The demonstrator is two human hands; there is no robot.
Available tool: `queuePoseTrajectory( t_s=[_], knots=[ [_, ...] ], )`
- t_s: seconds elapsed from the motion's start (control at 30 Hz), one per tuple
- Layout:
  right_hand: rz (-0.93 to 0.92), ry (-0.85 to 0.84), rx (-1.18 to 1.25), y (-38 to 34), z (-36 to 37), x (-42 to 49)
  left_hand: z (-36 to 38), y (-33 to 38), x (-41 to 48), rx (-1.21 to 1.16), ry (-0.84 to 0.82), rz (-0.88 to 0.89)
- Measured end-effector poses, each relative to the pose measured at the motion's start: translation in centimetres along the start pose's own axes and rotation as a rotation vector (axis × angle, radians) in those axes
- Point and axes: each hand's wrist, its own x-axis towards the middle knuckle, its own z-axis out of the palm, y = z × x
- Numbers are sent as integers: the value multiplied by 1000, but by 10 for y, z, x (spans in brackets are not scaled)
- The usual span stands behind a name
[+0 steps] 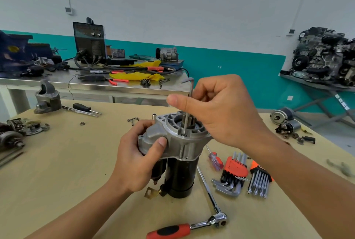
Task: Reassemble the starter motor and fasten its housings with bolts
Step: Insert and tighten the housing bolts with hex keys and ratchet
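**Starter motor stands upright at centre frame**

The starter motor (pixel 177 154) stands on end on the tan table (pixel 67 171) — a black round body below, a pale cast-metal housing on top with a ribbed ring around a dark gear. The left hand (pixel 138 154) grips the housing's side, thumb pressed on the metal. The right hand (pixel 221 110) pinches a bent hex key (pixel 189 104) in curled fingers, its long end down inside the housing's rim.
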Motion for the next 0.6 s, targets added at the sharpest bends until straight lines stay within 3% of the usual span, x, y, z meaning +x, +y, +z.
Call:
queuePoseTrajectory(
  t_s=[0.23,0.43,0.6],
  knots=[
    [106,-279,100,-4,-19,1,-1,-1,-1,-9,-1,-12],
    [37,-57,-10,-2,-5,1,-1,0,-1,-9,-16,-7],
    [102,-270,127,2,-16,4,-1,-1,-1,-20,-10,-11]
  ],
)
